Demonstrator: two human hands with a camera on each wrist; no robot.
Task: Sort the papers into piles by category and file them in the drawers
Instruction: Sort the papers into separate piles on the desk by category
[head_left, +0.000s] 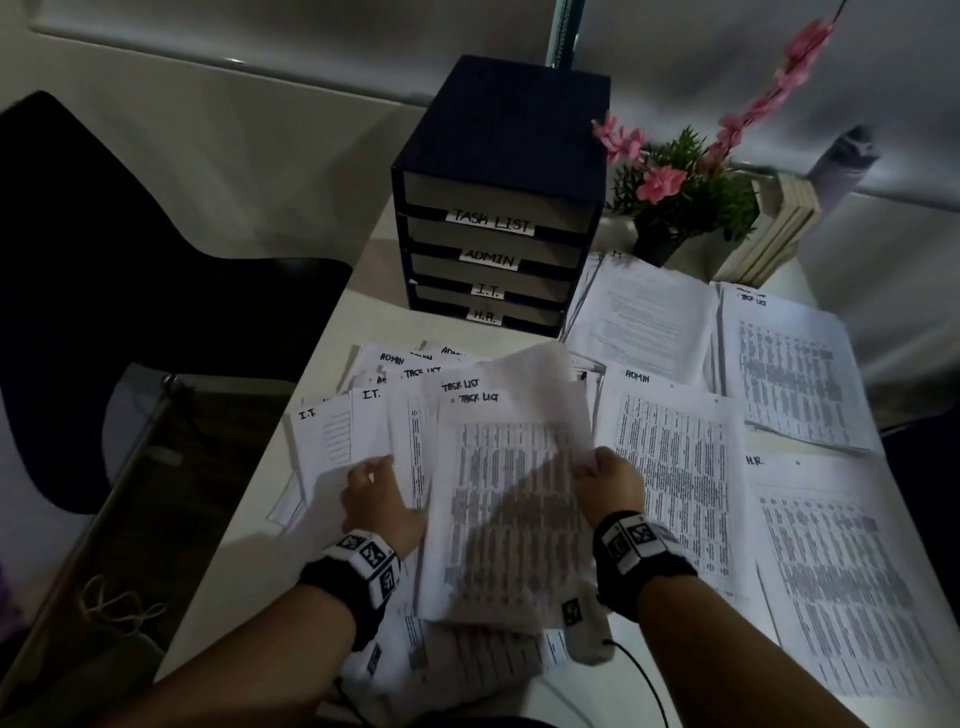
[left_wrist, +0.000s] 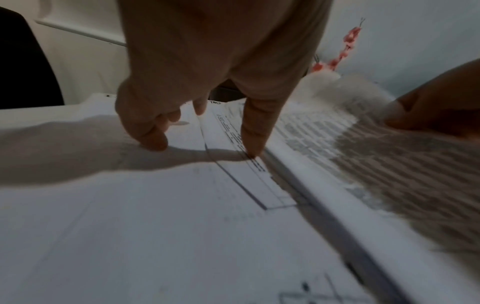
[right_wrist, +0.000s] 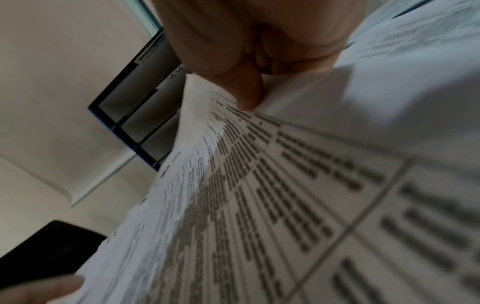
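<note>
A dark drawer unit (head_left: 498, 208) labelled TASK LIST, ADMIN, I.T. and H.R. stands at the back of the white table (head_left: 332, 332). In front of it lies a fanned, mixed heap of papers (head_left: 384, 395). My left hand (head_left: 376, 488) rests on this heap, fingertips (left_wrist: 155, 139) pressing the sheets. My right hand (head_left: 605, 473) pinches the right edge of a printed TASK LIST sheet (head_left: 509, 493), lifted off the heap; the thumb (right_wrist: 249, 92) lies on its edge. To the right lie separate ADMIN (head_left: 675, 467), TASK LIST (head_left: 795, 364) and H.R. (head_left: 841, 571) piles.
Another pile of text pages (head_left: 644, 317) lies beside the drawers. A potted plant with pink flowers (head_left: 680, 192) and stacked books (head_left: 774, 228) stand at the back right. A black chair (head_left: 130, 260) and a glass side table (head_left: 130, 519) are to the left.
</note>
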